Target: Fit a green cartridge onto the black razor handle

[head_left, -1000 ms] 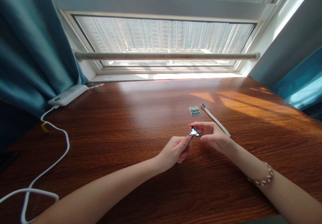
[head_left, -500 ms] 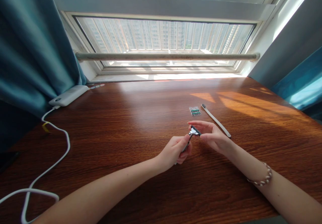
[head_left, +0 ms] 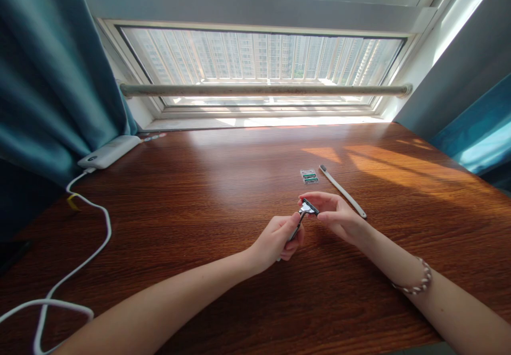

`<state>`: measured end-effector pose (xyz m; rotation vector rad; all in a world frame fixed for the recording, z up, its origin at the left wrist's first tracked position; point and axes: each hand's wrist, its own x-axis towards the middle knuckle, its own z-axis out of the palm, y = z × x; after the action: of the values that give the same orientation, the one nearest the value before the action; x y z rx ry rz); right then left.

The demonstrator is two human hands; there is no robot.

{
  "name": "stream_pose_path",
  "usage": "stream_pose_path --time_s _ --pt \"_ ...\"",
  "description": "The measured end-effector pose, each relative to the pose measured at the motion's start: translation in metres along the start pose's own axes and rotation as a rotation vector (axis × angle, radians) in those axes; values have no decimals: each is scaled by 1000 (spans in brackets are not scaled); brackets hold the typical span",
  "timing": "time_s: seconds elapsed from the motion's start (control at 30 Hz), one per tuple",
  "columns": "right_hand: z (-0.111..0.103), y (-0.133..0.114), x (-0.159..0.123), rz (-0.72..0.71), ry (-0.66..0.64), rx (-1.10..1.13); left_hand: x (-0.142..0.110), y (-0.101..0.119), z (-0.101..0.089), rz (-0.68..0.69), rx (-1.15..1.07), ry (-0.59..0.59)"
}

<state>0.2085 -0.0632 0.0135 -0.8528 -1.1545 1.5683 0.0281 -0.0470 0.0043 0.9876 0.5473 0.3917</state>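
Note:
My left hand [head_left: 278, 238] is closed around the handle of a razor [head_left: 306, 209], holding it just above the wooden desk [head_left: 199, 195]. My right hand [head_left: 335, 215] pinches the razor's head between thumb and fingers. Just beyond the hands, a small clear pack of green razor cartridges [head_left: 309, 176] lies flat on the desk. Beside it lies a slim white toothbrush [head_left: 342, 190], angled toward my right wrist.
A white power bank [head_left: 108, 151] sits at the desk's far left, with a white cable [head_left: 75, 262] looping down toward the near left edge. A teal curtain [head_left: 48, 78] hangs at the left. The window and its rail [head_left: 263, 89] run along the back.
My right hand's fingers shifted slightly on the razor head, which tilted a little. Both arms otherwise stayed in place.

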Motion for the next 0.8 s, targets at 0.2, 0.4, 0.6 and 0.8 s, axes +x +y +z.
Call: stream_pose_path --time_s 0.2,0.4,0.6,0.8 --pt "0 -1 0 1 0 -26 0 -1 -1 5 -36 -2" --pt "-2 1 6 -43 78 -116 2 4 -3 -1 -147 42" --pt "-28 -3 12 -163 401 -803 4 12 -6 129 -233 174" --pt "-64 -4 16 -251 586 -1373 12 11 -18 273 -231 282"
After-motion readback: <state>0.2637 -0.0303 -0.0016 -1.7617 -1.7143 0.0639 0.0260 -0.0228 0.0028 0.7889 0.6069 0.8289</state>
